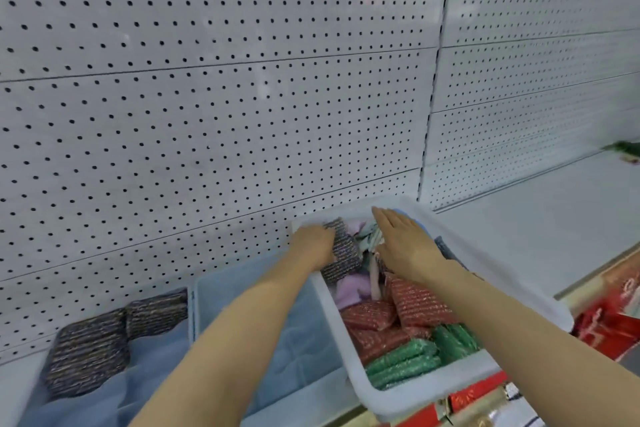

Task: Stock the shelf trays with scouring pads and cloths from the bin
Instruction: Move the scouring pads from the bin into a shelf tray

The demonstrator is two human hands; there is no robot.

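Head view — our left hand (313, 242) grips dark scouring pad (341, 255) at far end of bin (460, 388); right hand (403, 244) flat, fingers straight, over cloths (351, 288). Pad looks light, springy, rough — we judge edge pinch enough. Empty blue tray (298, 340) just left of bin.

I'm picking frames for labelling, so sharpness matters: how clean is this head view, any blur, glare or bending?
Head view: lighting is even and soft, with only faint sheen on the pegboard; wide-angle distortion bows its panel seams; the whole frame is slightly soft, with motion smear worst at the right edge around the red packaging; left hand and right hand in the bin stay readable.
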